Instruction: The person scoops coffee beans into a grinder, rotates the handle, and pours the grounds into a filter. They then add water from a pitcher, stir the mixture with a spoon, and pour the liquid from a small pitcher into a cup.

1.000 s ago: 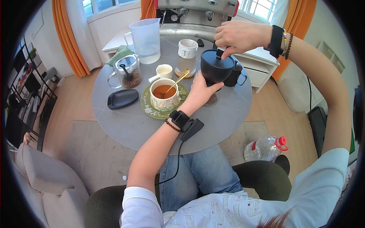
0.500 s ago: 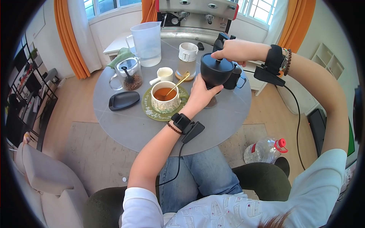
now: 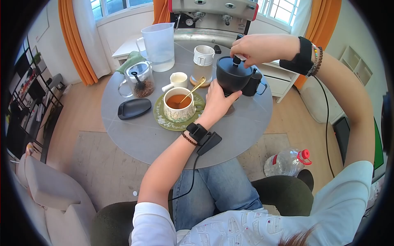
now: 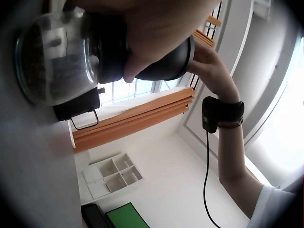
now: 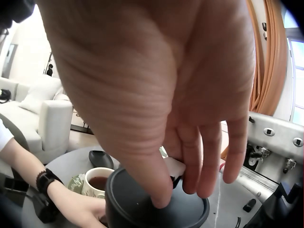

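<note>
A black hand coffee grinder (image 3: pixel 234 78) with a clear glass jar (image 4: pixel 59 71) at its base stands on the grey round table (image 3: pixel 135 137). My left hand (image 3: pixel 217 102) holds its body from the near left, thumb and fingers wrapped around it below the wide top. Above the lid (image 5: pixel 142 204), my right hand (image 3: pixel 262 50) pinches the crank's centre post (image 3: pixel 236 61). In the right wrist view the thumb reaches down close to the lid, while the other fingers point downward beside it. Much of the crank is hidden by the right hand.
Left of the grinder are a mug of brown liquid (image 3: pixel 178 110) with a gold spoon (image 3: pixel 198 83) on a green saucer (image 3: pixel 160 119), a small white pitcher (image 3: pixel 179 79), a glass pot (image 3: pixel 141 84), and a black dish (image 3: pixel 134 108). Behind are a water jug (image 3: pixel 159 47) and an espresso machine (image 3: pixel 213 20).
My right hand has circled over the grinder's lid, from the back to the right and back over the centre post. The left hand keeps its hold, and the grinder stays in place.
</note>
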The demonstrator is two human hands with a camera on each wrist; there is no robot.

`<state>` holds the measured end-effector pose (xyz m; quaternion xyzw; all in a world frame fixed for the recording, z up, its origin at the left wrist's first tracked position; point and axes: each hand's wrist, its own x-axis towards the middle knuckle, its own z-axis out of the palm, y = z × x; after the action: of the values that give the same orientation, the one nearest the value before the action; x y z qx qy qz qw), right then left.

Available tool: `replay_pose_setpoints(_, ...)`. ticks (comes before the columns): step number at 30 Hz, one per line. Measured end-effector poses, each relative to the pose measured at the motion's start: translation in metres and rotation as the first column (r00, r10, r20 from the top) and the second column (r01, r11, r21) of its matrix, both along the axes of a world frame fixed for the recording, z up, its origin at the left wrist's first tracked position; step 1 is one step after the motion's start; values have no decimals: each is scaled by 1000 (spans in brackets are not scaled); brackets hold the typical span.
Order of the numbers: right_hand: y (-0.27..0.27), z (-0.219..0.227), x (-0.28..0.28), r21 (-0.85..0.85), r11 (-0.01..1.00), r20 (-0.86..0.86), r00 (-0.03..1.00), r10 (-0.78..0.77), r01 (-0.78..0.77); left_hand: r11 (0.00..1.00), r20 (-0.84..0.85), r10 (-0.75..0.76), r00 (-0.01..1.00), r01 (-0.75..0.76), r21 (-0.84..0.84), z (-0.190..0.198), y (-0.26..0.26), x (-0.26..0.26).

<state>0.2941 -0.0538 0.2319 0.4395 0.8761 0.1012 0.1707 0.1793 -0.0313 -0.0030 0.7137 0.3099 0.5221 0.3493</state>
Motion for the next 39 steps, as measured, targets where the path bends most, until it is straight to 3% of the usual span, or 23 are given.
replay_pose_setpoints(2,4,-5,7,10,976,32,975,219,-220,1000,-1,1,1000,-1,2,0,-1,0)
replay_pose_setpoints(8,4,0,15,51,933,164,925,343,-356,1000,7,-17,1000,17,-9,0,0,0)
replay_pose_setpoints(14,7,-4,17,151,825,327,815,479,-545,1000,13,-9,1000,9,5,0,1,-1)
replay_pose_setpoints(20,7,-1,14,124,844,352,819,454,-521,999,33,-39,999,39,-2,-2,3,0)
replay_pose_setpoints(29,0,-7,22,186,836,240,849,470,-516,1000,23,-30,999,30,-2,-1,3,0)
replay_pose_setpoints(39,2,-5,23,183,825,283,833,476,-534,999,38,-35,999,35,0,-1,2,-1)
